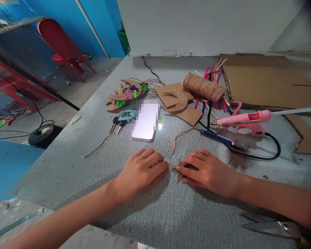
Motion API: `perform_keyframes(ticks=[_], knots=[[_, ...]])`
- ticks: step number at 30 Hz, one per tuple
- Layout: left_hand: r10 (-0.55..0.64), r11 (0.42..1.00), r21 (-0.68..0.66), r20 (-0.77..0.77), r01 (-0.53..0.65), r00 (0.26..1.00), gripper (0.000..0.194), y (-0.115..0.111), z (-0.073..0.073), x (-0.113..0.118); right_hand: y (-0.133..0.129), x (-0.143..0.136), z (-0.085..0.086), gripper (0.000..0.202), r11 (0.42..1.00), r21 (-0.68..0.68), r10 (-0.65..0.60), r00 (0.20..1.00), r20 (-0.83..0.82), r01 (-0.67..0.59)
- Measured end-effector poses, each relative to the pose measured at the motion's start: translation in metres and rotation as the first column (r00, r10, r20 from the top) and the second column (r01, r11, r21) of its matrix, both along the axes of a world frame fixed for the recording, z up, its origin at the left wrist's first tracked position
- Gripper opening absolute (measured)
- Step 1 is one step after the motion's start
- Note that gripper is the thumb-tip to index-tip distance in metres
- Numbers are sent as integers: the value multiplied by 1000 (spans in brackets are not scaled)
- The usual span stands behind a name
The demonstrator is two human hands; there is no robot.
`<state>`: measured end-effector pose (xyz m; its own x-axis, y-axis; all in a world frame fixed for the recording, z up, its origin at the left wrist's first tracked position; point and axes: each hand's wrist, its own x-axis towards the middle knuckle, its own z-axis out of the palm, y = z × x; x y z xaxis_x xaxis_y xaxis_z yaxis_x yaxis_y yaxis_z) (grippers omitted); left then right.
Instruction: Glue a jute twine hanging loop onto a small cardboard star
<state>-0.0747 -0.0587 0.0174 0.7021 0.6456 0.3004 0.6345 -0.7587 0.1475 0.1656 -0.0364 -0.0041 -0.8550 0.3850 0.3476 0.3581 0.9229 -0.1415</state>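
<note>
My right hand [206, 172] is at the front middle of the table, its thumb and fingers closed on a small twine-covered star [178, 171]. The star's points stick out to the left of the fingers, and the rest is hidden under them. Just left of it, my left hand [143, 171] rests on the tabletop with loosely bent, slightly parted fingers. No object shows in that hand, and a small gap separates it from the star. A short piece of twine [180, 134] lies curved on the table beyond the hands.
Behind are a phone [143, 134], keys [119, 123], a decorated twine crescent [126, 93], a plain crescent [180, 102], a twine roll [204, 85] and cardboard [259, 79]. A pink glue gun [245, 120], its cable and a blue pen [217, 138] lie right; scissors [272, 226] front right.
</note>
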Motion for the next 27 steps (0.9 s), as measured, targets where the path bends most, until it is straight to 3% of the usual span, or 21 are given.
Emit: perform_keyframes(ticks=[10, 27], knots=[[-6, 999, -48, 117, 12, 993, 14, -1, -18, 7, 1, 0, -2, 22, 1000, 10, 15, 1000, 1, -15], [-27, 999, -26, 149, 31, 989, 10, 1, -17, 12, 1, 0, -7, 22, 1000, 21, 10, 1000, -10, -9]])
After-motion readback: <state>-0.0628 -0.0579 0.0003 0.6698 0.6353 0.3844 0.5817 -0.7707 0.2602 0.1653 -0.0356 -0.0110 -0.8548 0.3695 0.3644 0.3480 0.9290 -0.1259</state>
